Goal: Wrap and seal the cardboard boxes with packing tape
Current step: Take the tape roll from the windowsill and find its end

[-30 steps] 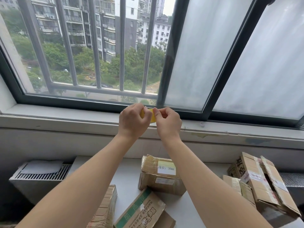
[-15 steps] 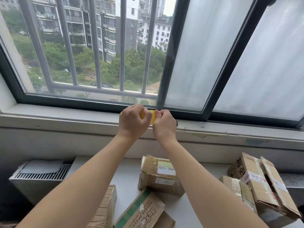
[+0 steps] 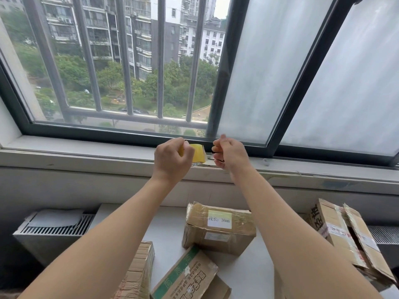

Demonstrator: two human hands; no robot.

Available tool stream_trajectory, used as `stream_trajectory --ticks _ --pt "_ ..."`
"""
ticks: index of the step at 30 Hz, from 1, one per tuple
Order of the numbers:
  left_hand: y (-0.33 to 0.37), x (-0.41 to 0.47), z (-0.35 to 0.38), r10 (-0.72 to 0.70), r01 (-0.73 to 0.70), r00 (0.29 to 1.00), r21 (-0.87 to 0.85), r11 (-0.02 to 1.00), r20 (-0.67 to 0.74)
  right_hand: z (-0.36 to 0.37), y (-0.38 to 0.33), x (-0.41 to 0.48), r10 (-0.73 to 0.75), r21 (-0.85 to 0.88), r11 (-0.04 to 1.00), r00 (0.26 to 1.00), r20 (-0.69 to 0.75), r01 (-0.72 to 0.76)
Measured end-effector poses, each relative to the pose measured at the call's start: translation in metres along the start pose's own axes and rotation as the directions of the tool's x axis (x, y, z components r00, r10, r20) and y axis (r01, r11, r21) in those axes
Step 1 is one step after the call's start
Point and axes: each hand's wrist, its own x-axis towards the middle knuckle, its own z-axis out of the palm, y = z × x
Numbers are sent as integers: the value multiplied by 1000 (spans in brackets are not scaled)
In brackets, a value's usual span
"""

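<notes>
**Tape roll held at the sill, boxes waiting below**

Just above frame centre, in front of the grey window sill (image 3: 86, 154), the left hand (image 3: 172, 158) had its fingers curled round a yellow roll of packing tape (image 3: 198, 153), whose face showed to the right of the knuckles. The right hand (image 3: 231, 154) hung just beside the roll on its right, not touching it. Its fingers were curled with something small and dark showing among them. Whether that grip pinched the tape's free end, held a tool or held nothing could not be told.

The work lay straight below, in the lower middle of the frame. There a brown cardboard box with a white printed label (image 3: 218, 229) sat on the white bench (image 3: 164, 229), its long axis running left to right. A green-edged printed carton (image 3: 187, 277) lay nearer the bottom edge, and an open-flapped carton (image 3: 336, 231) lay at lower right.

The labelled box looked like the likeliest next target. Both hands would have to come down toward it, the left bringing the roll and the right about equally near.
</notes>
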Motion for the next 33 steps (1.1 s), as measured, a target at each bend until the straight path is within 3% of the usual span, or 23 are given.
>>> stream_trajectory --ticks 3,6,10,15,20,28,33 --pt "0 -1 4 -3 3 1000 -2 1000 -5 0 3 -9 -62 -217 973 995 85 79" --pt "6 -2 9 -3 3 1000 0 1000 -4 8 10 -23 -202 -418 889 979 12 189" --pt "11 -4 15 4 -3 1000 36 999 -30 18 13 -31 -309 -386 895 935 -174 224" --pt "10 -6 16 1 0 999 35 999 -48 25 14 -31 -296 -328 922 922 -250 207" --pt "11 -10 16 18 -17 999 25 1000 -39 23 23 -31 -309 -394 894 931 -193 215" --pt "13 -12 13 17 -18 1000 23 1000 21 9 22 -17 -203 -499 850 979 -17 168" --pt "13 -17 13 -95 96 994 -27 995 49 3 24 -11 -172 -553 821 985 -5 141"
